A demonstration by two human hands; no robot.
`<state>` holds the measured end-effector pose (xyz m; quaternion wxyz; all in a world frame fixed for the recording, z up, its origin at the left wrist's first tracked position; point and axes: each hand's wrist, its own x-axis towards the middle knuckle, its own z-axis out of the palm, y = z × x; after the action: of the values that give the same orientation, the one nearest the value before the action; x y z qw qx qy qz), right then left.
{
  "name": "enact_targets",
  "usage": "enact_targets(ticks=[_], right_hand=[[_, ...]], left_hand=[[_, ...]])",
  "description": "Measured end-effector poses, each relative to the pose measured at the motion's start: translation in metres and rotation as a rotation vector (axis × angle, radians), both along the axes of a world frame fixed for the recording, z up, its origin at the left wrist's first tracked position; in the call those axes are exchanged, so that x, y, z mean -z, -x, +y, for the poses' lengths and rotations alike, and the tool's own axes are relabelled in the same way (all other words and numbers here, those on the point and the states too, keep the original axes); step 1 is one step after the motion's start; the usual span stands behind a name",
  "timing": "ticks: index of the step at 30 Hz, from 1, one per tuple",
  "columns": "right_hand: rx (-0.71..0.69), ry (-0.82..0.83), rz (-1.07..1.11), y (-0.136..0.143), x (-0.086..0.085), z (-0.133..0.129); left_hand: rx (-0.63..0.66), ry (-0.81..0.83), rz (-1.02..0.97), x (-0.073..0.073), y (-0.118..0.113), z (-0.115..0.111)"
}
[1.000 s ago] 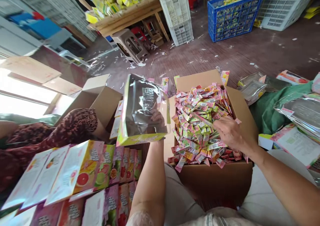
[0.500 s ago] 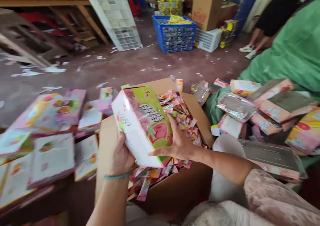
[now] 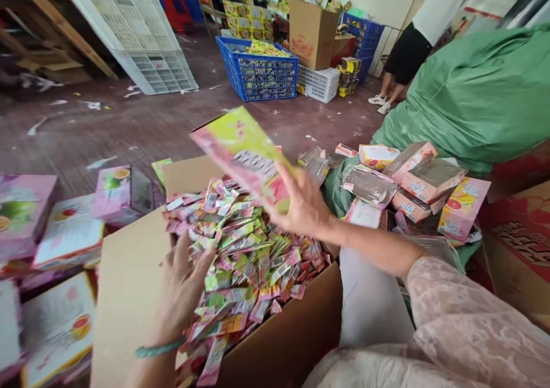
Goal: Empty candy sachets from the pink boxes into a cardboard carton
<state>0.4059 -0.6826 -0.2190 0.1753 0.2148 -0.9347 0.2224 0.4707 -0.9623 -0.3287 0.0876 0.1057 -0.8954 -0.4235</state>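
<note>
My right hand [image 3: 305,204] grips a green and pink candy box [image 3: 244,153] by its near end, tilted above a large open carton [image 3: 133,273]. The carton is heaped with small candy packets [image 3: 244,285] in pink, green and orange wrappers. Over the left side of that heap is my left hand [image 3: 183,276], fingers spread and nothing held, at or just above the wrappers. The inside of the candy box is hidden from me.
Printed boxes [image 3: 64,239] lie on the left. More boxes and clear plastic trays [image 3: 369,184] are piled at right beside a green sack [image 3: 476,90]. Farther back stand a blue crate [image 3: 266,73], white crates [image 3: 157,70] and a person [image 3: 408,44].
My left hand has let go of the candy box and dropped to the packets. The right hand has raised and tipped the box. Many green packets now show on the heap.
</note>
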Motion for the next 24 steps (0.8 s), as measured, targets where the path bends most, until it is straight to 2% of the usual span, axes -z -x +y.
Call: enact_targets(ticks=[3, 5, 6, 8, 10, 12, 13, 15, 18, 20, 24], right_hand=[[0.186, -0.182, 0.125, 0.062, -0.022, 0.052], [0.276, -0.244, 0.108, 0.087, -0.023, 0.076], [0.269, -0.265, 0.085, 0.09, -0.019, 0.081], [0.066, -0.285, 0.012, 0.072, -0.003, 0.074], [-0.274, -0.297, -0.079, 0.03, 0.023, 0.048], [-0.565, -0.311, -0.165, -0.015, 0.055, 0.015], [-0.625, -0.31, -0.203, -0.031, 0.071, -0.001], [-0.611, -0.313, -0.28, -0.047, 0.101, -0.025], [-0.556, -0.318, -0.333, -0.039, 0.129, -0.032], [-0.572, -0.316, -0.329, -0.03, 0.137, -0.024], [-0.54, -0.321, -0.326, -0.023, 0.141, 0.008]], left_hand=[[0.026, 0.209, -0.084, -0.003, -0.008, 0.008], [0.126, 0.337, -0.07, -0.005, -0.012, 0.021], [0.187, 0.392, -0.081, -0.004, -0.014, 0.028], [0.314, 0.478, -0.116, 0.002, -0.015, 0.04], [0.392, 0.53, -0.137, 0.011, -0.014, 0.048], [0.389, 0.555, -0.143, 0.019, -0.012, 0.049], [0.367, 0.56, -0.15, 0.023, -0.011, 0.047], [0.336, 0.561, -0.177, 0.028, -0.01, 0.041], [0.354, 0.55, -0.196, 0.034, -0.013, 0.032], [0.364, 0.531, -0.176, 0.038, -0.019, 0.03], [0.38, 0.476, -0.109, 0.043, -0.032, 0.029]])
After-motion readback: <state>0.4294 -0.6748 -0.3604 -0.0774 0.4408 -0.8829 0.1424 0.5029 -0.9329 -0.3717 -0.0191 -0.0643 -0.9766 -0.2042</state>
